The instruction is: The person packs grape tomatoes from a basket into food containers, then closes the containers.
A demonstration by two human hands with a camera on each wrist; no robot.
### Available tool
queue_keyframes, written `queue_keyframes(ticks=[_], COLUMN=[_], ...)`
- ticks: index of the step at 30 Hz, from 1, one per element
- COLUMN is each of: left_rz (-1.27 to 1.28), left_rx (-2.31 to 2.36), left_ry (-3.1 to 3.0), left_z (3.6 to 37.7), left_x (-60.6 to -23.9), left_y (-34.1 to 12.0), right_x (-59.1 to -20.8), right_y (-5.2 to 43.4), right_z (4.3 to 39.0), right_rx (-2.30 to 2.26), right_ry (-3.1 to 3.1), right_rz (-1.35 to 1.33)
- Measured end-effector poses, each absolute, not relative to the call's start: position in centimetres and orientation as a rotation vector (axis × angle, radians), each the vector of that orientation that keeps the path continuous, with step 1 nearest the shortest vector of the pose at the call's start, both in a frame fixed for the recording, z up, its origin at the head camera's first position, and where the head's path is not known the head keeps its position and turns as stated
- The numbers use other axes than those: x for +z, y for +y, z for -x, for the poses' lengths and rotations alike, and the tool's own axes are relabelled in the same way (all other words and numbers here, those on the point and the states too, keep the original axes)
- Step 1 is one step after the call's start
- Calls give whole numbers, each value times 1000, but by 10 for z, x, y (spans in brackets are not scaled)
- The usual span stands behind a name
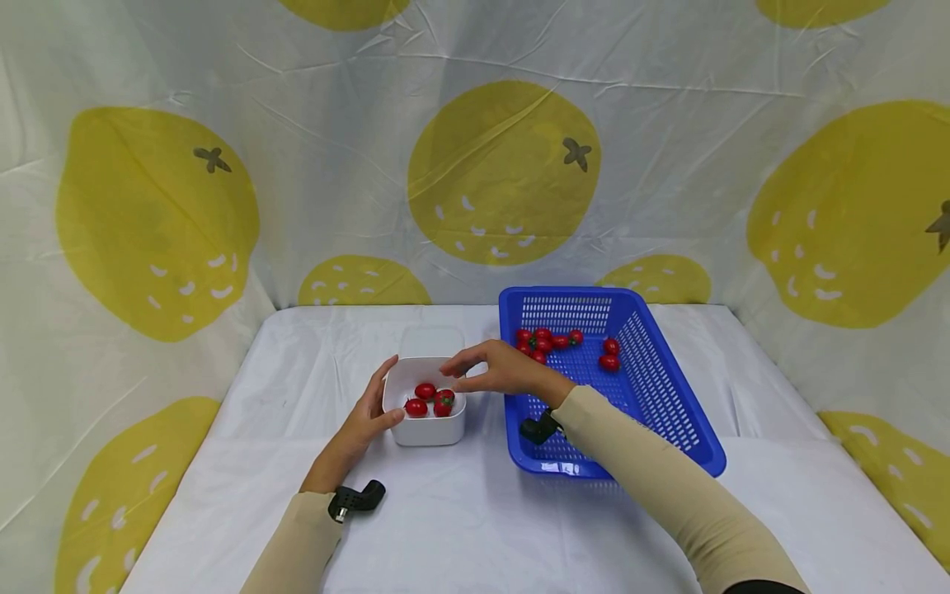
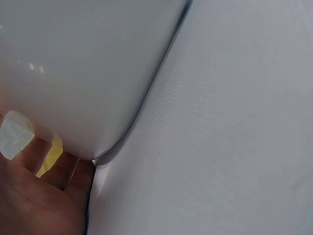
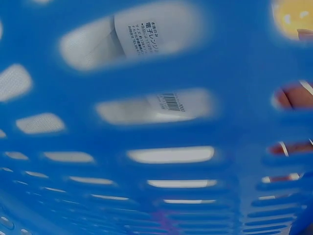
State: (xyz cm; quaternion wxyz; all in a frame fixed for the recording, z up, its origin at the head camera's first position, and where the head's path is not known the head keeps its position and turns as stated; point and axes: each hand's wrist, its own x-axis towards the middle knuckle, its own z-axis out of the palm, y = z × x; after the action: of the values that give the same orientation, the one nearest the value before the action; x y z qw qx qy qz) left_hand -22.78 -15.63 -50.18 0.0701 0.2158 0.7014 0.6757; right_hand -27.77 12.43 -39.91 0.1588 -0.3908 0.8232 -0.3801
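A small white square container (image 1: 428, 432) holds several red cherry tomatoes (image 1: 425, 391), some with green stems. My left hand (image 1: 362, 425) grips its left side, thumb at the near corner and fingers along the outer wall; the left wrist view shows the fingers (image 2: 61, 169) against the glossy container (image 2: 93, 83). Over the container's right rim reaches my right hand (image 1: 499, 369), thumb and fingers apart, with no tomato seen between them. Its forearm crosses the blue slotted basket (image 1: 671, 412), where more cherry tomatoes (image 1: 543, 334) lie. Basket wall (image 3: 234, 63) fills most of the right wrist view.
Behind the container lies a pale, translucent lid-like piece (image 1: 432, 339). The white cloth-covered table (image 1: 445, 520) is bordered by hanging sheets (image 1: 326, 165) printed with yellow lemons. The basket's raised rim stands close to the container's right.
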Motion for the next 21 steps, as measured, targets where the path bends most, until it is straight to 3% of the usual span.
queue_keyframes(ticks=[21], left_rz=[-654], left_rx=[2058], left_ry=[2082], left_z=[227], left_x=[-501], left_y=[-156], right_x=[-397], right_y=[124], right_z=[278], right_rx=[-1085], right_ry=[2355], right_rz=[1119])
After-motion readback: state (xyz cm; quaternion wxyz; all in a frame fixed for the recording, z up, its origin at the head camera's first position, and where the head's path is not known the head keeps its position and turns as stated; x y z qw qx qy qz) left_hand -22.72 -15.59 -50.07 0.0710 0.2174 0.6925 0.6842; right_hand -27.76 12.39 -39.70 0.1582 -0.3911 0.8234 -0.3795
